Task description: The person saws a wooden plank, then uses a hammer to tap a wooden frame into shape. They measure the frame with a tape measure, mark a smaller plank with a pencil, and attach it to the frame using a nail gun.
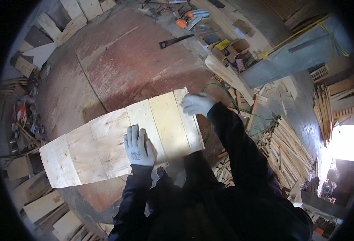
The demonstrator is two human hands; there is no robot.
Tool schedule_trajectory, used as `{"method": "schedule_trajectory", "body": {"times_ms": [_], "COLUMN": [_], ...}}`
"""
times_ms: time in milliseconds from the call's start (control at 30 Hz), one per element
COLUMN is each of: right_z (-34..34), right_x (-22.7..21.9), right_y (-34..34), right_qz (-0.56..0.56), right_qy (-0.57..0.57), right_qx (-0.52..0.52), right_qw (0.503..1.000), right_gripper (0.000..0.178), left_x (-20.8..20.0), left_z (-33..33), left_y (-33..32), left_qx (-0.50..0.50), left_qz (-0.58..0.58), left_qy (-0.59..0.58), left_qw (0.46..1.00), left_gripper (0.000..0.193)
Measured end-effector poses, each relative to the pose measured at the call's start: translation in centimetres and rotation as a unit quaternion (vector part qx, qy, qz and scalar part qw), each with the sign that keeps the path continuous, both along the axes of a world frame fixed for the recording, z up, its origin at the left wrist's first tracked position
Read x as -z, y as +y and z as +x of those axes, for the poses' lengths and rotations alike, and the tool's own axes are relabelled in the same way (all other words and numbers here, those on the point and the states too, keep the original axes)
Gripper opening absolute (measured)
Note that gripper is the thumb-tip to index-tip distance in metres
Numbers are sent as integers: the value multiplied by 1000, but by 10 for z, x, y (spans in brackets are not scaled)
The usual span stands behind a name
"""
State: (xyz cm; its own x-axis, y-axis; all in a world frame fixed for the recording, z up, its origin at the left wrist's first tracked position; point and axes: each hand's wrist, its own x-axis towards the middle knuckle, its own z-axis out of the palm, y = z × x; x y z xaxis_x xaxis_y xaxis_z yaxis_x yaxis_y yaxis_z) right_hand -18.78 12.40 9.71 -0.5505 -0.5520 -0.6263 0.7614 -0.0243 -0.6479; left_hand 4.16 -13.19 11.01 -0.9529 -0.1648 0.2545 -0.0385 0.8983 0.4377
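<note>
In front of me lies a long panel of pale wooden boards (108,132) set side by side, running from lower left to upper right across a reddish worn worktop (141,60). My left hand (139,146), in a grey-white glove, rests flat on its near half with fingers stretched out. At the panel's right end, my gloved right hand (199,104) lies over the edge of the last board (191,124), fingers extended to the left. One board near that end looks yellower (169,124) than its neighbours. The undersides of both hands are hidden.
A handsaw (176,41) lies at the worktop's far side. Beyond it are orange-handled tools (182,23) and open cardboard boxes (225,50). To the right stand a grey metal beam (289,58) and a heap of wooden strips (285,152). Offcuts (44,205) pile up at lower left.
</note>
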Motion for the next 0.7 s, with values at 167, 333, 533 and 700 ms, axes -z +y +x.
{"method": "schedule_trajectory", "body": {"times_ms": [167, 333, 533, 700], "right_z": [-88, -113, -40, -11], "right_x": [13, 27, 6, -22], "right_y": [12, -3, -59, -54], "right_qz": [69, 123, 270, 378], "right_qy": [215, 167, 452, 577], "right_qx": [175, 37, -233, -258], "right_qw": [958, 978, 818, 676], "right_gripper": [34, 35, 37, 41], "left_x": [-4, -9, -31, -49], "left_z": [-10, -21, -11, 26], "left_y": [4, 11, 14, 18], "left_qx": [-8, -27, -60, -84], "left_qz": [-21, -23, -9, -13], "left_qy": [-22, 19, 44, 39], "left_qw": [1000, 999, 997, 996], "left_gripper": [48, 42, 25, 41]}}
